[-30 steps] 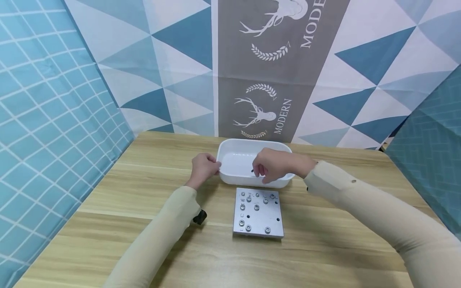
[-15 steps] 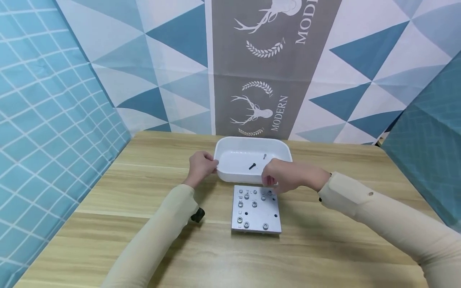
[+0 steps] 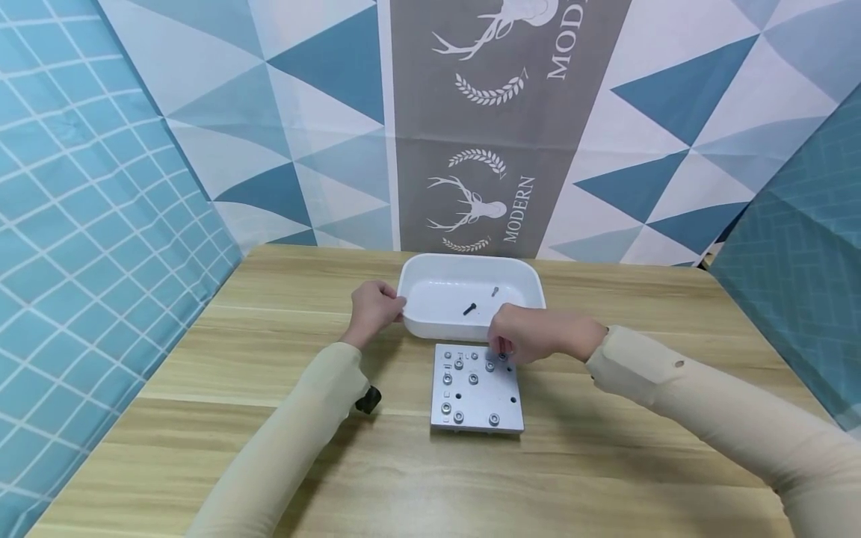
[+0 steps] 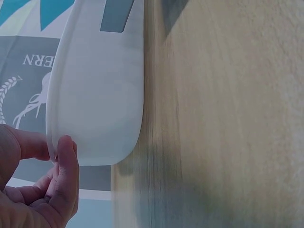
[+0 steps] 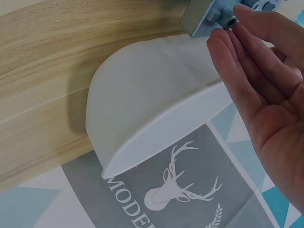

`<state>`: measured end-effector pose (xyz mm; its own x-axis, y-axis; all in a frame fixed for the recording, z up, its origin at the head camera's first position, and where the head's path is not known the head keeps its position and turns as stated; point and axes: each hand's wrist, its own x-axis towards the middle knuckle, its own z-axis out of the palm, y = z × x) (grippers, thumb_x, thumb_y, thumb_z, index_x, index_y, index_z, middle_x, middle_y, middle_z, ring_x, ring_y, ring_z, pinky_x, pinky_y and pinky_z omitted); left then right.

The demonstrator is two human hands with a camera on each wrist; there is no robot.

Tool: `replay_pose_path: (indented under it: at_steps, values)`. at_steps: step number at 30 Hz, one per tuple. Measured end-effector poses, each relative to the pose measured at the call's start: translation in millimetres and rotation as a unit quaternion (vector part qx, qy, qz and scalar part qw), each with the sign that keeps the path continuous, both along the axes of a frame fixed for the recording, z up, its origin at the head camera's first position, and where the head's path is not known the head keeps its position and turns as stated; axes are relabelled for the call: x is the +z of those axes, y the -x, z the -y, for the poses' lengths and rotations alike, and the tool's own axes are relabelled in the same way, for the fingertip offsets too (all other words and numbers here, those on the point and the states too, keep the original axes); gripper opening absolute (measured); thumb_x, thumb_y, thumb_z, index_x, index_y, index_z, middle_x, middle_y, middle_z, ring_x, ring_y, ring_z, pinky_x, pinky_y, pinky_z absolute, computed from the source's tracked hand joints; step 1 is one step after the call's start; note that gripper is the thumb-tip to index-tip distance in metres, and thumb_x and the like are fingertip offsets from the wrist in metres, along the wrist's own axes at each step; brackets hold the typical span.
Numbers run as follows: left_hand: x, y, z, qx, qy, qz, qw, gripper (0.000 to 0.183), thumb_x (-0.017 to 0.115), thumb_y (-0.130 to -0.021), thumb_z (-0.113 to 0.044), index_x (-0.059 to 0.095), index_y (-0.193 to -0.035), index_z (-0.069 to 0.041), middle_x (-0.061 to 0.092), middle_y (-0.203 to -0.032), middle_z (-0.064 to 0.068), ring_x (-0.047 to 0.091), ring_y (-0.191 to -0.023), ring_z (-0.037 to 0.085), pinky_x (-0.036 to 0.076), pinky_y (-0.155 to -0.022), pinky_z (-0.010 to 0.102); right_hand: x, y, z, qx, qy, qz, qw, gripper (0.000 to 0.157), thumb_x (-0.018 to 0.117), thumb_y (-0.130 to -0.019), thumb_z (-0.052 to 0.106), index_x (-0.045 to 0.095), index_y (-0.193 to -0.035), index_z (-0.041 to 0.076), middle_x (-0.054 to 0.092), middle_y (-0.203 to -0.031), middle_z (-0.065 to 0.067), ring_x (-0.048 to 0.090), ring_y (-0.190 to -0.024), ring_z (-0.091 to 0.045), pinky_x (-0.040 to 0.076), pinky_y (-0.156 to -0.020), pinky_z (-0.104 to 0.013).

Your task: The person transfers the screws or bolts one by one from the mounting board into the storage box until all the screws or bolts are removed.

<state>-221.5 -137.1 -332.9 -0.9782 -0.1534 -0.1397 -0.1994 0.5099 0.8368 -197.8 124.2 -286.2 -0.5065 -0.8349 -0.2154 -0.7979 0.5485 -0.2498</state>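
My left hand [image 3: 373,308] pinches the left rim of a white tray [image 3: 430,329], thumb on one side and fingers on the other in the left wrist view. Just in front of the tray lies a square metal plate [image 3: 480,403] with several socket head screws standing in it. My right hand [image 3: 528,332] is at the plate's far right corner. In the right wrist view its thumb and fingertips pinch the head of a corner screw [image 5: 230,20]. Inside the tray lie a black screw [image 3: 470,308] and a smaller silver screw [image 3: 495,291].
Everything stands on a wooden table [image 3: 377,478]. Behind the tray hangs a patterned cloth [image 3: 350,172], and a blue checked cloth [image 3: 101,224] borders the left side. Open holes [image 3: 513,400] show in the plate. A small black device [image 3: 368,400] sits at the left cuff.
My right hand has moved from over the tray's front edge to the plate's far right corner screw, uncovering the screws in the tray. The left hand keeps its hold on the rim.
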Motion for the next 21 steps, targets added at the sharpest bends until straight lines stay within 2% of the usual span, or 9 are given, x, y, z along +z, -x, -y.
replay_pose_path:
  at_steps: [7, 12, 21]
  values:
    - [-1.4, 0.5, 0.0, 0.002, -0.008, 0.003, 1.0000, 0.011, 0.062, -0.089, -0.009, 0.062, -0.092, 0.002, 0.062, -0.089, 0.013, 0.069, -0.071, 0.017, 0.061, -0.068, 0.026, -3.0, 2.0, 4.4, -0.011, 0.001, 0.019, 1.000, 0.017, 0.070, -0.074, -0.005, 0.076, -0.080, 0.010, 0.073, -0.079, -0.001, 0.056, -0.063, -0.002, 0.049, -0.057, -0.014]
    - [-0.7, 1.5, -1.1, 0.005, -0.014, 0.009, 0.9999, 0.012, 0.062, -0.089, -0.010, 0.062, -0.092, 0.002, 0.062, -0.090, 0.013, 0.068, -0.068, 0.015, 0.062, -0.075, 0.032, -5.7, 4.5, 4.9, -0.011, -0.001, 0.014, 1.000, 0.014, 0.073, -0.074, -0.002, 0.076, -0.080, 0.010, 0.073, -0.079, 0.000, 0.058, -0.064, -0.002, 0.050, -0.058, -0.014]
    - [1.2, 1.1, -0.1, 0.003, -0.018, 0.000, 0.9998, 0.011, 0.062, -0.088, -0.008, 0.062, -0.090, 0.003, 0.061, -0.084, 0.011, 0.070, -0.069, 0.019, 0.062, -0.077, 0.036, -7.4, 5.8, 5.2, -0.015, 0.007, 0.018, 1.000, 0.016, 0.074, -0.072, -0.002, 0.076, -0.080, 0.011, 0.074, -0.080, -0.001, 0.059, -0.065, -0.001, 0.051, -0.059, -0.014]
